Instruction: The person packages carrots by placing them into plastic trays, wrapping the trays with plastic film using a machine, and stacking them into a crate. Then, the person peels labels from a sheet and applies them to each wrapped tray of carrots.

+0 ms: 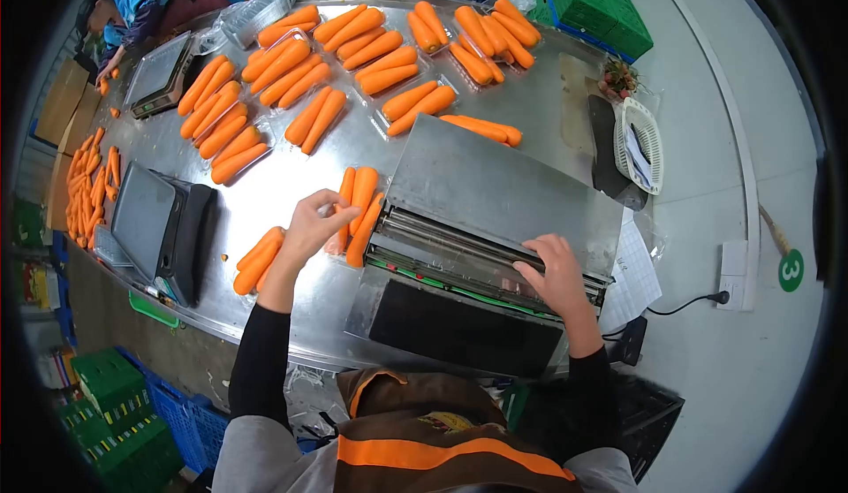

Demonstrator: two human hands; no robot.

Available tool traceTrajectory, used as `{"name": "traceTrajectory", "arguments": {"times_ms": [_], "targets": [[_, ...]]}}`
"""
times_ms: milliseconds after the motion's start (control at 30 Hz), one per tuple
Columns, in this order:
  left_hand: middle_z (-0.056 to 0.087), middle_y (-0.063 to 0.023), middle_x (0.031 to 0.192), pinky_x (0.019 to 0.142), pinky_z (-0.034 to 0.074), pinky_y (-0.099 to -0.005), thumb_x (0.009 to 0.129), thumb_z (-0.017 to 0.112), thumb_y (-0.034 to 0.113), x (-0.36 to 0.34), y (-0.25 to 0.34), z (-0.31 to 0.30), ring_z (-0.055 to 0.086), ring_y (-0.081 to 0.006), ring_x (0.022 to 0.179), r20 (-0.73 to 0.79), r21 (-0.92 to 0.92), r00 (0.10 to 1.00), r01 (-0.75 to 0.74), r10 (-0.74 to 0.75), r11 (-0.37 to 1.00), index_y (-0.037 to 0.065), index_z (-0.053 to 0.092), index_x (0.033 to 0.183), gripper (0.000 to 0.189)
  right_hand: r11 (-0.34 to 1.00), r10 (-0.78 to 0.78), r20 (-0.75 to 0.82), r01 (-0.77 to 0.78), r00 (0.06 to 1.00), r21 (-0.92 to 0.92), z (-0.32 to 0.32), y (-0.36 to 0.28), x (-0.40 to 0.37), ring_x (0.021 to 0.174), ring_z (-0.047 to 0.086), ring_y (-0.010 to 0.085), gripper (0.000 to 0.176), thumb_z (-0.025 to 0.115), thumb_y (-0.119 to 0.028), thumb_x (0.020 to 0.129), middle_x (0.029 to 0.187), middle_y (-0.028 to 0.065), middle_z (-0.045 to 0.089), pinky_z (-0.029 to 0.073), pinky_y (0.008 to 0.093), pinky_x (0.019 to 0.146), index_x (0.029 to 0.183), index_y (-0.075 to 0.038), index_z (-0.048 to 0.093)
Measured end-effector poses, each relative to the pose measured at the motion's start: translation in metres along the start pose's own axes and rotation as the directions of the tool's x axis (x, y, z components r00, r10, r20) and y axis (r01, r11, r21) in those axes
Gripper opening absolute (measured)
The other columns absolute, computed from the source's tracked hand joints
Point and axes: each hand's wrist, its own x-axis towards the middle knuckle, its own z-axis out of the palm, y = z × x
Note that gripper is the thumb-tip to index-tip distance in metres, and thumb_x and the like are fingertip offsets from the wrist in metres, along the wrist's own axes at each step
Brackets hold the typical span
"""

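Observation:
My left hand (314, 226) is over the left end of a metal film-wrapping machine (495, 170), beside a group of carrots (360, 200). Its thumb and forefinger are pinched together; whatever is between them, if anything, is too small to make out. My right hand (558, 274) rests at the right part of the machine's rollers (442, 231), thumb and fingers apart. A shiny clear film seems to lie along the rollers. In front of them sits a black plate (459, 329). Left of my left forearm is another small pack of carrots (259, 261).
Several clear trays of carrots (287, 69) cover the metal table (291, 170). Scales (163, 228) and loose carrots (88, 188) are at the left. A person (159, 3) works at the far left. A white basket (638, 144) and green crates (594, 7) stand at the right.

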Motion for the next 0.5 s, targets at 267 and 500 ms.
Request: {"name": "traceTrajectory", "arguments": {"times_ms": [267,500], "targets": [[0.058,0.0023,0.07,0.063,0.04,-0.0208,0.08,0.078,0.021,0.038,-0.014,0.031,0.049,-0.0038,0.068,0.288,-0.082,0.941,0.212,-0.18,0.974,0.007,0.066,0.083,0.019,0.984,0.167,-0.154,-0.174,0.974,-0.03,0.022,-0.02,-0.013,0.092,0.053,0.0322,0.033,0.074,-0.014,0.074,0.1,0.0122,0.057,0.044,0.0413,0.082,0.103,-0.003,0.062],[0.06,-0.0023,0.069,0.054,0.044,-0.0228,0.08,0.078,0.033,0.021,-0.04,0.039,0.052,-0.0076,0.056,0.128,-0.22,0.972,0.219,-0.195,0.95,0.006,0.063,0.085,0.032,0.974,0.194,-0.121,-0.206,0.973,-0.093,0.032,-0.02,-0.019,0.105,0.052,0.0361,0.041,0.074,-0.022,0.072,0.107,0.0154,0.056,0.04,0.0443,0.093,0.106,-0.005,0.059]]}}
